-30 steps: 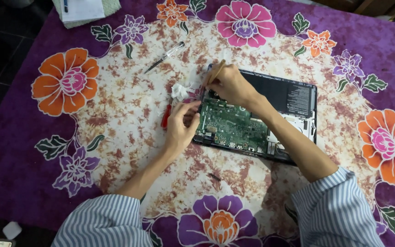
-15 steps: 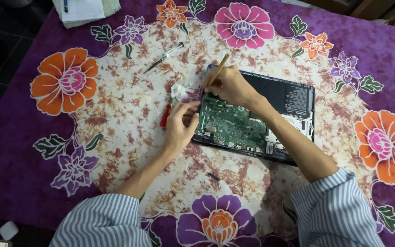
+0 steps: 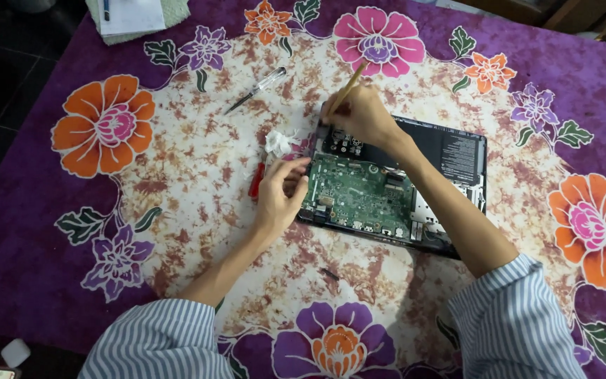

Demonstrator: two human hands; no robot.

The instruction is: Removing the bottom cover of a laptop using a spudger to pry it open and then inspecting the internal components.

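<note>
Laptop (image 3: 415, 189), opened, circuit board bare, centre of desk (image 3: 177, 161): right hand (image 3: 359, 116) grips brush (image 3: 348, 88) at its top-left corner, left hand (image 3: 282, 196) loosely curled, steadying its left edge; hard strokes risk dislodging components.

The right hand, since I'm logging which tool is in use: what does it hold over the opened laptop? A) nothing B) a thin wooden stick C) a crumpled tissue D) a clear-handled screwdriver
B: the right hand grips a thin wooden stick at the opened laptop's top-left corner; the clear-handled screwdriver lies apart on the cloth.
</note>
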